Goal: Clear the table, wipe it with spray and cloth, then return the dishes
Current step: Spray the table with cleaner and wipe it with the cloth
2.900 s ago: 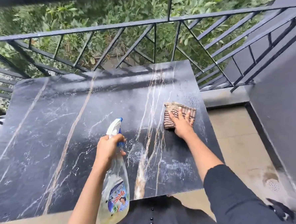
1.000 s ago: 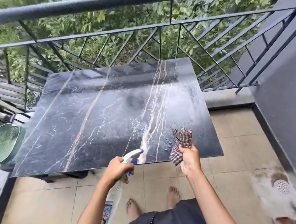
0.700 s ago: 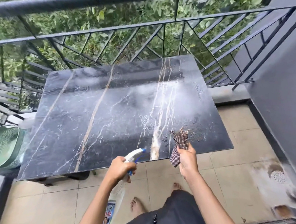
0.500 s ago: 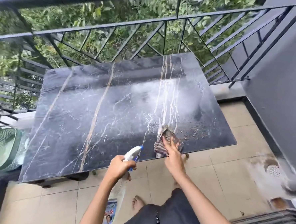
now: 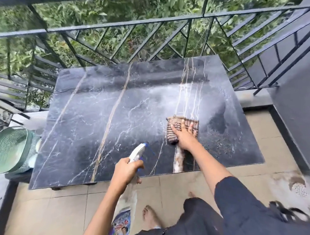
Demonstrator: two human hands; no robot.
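The dark marble tabletop (image 5: 95, 122) stood on a tiled floor (image 5: 54, 211), its far edge near a black railing (image 5: 120, 24) with leaves (image 5: 88, 8) beyond. The right hand (image 5: 184, 137) lay flat on a striped cloth (image 5: 171, 138), its grip spread, the fingers straight and pressing the cloth down. The cloth sat on the right half of the tabletop, across the pale veins that ran from the far edge to the near one. A whitish film lay on the stone beyond the cloth, and fine droplets speckled the surface just to its right.

The left hand (image 5: 124, 173) held a spray bottle (image 5: 136, 153) by the neck, its grip curled tight round it. The white head pointed over the near edge toward the cloth, while the clear body (with a colourful label) hung below the hand, off the tabletop.

A dark sleeve (image 5: 236, 195) covered the right upper arm, and a bare foot (image 5: 149, 217) showed on the floor. A grey wall (image 5: 300, 108) rose at right, with a drain (image 5: 300, 189) near its foot. At far left stood a green woven thing (image 5: 8, 150), perhaps a basket; blur hid its form.
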